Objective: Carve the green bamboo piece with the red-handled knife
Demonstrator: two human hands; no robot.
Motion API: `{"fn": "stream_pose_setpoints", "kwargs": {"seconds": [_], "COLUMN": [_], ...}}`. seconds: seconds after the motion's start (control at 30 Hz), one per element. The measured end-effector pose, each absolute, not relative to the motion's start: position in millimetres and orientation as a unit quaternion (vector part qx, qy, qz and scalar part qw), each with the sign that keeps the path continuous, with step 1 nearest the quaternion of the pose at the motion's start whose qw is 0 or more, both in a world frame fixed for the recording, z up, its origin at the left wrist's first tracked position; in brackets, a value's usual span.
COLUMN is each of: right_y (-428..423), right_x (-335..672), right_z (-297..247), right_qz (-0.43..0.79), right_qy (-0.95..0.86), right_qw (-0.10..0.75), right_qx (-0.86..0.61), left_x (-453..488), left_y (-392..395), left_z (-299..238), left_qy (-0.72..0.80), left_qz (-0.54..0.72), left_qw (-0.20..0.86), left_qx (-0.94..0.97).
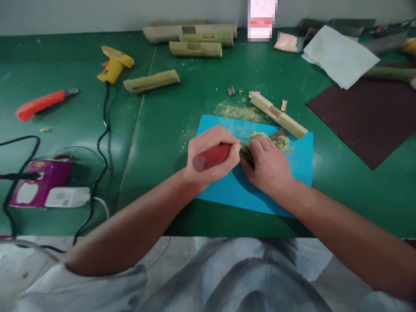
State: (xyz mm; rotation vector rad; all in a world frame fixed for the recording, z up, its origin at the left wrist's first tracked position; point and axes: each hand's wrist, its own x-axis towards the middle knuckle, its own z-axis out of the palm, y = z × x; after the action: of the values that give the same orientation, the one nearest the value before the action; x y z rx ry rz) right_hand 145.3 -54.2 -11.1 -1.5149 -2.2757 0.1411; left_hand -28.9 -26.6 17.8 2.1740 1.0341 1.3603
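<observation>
My left hand [212, 154] is wrapped round the dark red handle of a tool [211, 157], whose working end is hidden between the hands. My right hand [268, 167] is closed on a small piece of bamboo [246, 152] that presses down on a blue sheet [302, 160]. Pale shavings [276, 139] are heaped just beyond my fingers. A cut bamboo tube with a square notch [278, 115] lies across the sheet's far edge.
On the green table [65, 108] lie a yellow glue gun [113, 65], an orange utility knife [40, 104], a purple device with cables [42, 182], several bamboo tubes [195, 37], one loose tube [151, 81], white paper [339, 56] and a dark brown sheet [367, 119].
</observation>
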Motion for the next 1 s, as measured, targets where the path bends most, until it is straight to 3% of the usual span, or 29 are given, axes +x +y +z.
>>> {"fn": "stream_pose_setpoints", "kwargs": {"seconds": [0.3,0.57,1.0], "right_y": [-56,-55,-56], "right_x": [143,144,144], "right_z": [-6,-8,-7], "right_qz": [0.036,0.051,0.055], "right_qy": [-0.827,-0.82,-0.815], "right_qw": [0.151,0.184,0.184], "right_qx": [-0.54,-0.539,-0.547], "left_x": [-10,-23,-36], "left_y": [-5,-21,-18], "left_z": [13,23,16], "left_qy": [0.429,0.337,0.393], "left_qz": [0.536,0.477,0.486], "left_qw": [0.291,0.167,0.22], "left_qx": [0.666,0.794,0.749]}}
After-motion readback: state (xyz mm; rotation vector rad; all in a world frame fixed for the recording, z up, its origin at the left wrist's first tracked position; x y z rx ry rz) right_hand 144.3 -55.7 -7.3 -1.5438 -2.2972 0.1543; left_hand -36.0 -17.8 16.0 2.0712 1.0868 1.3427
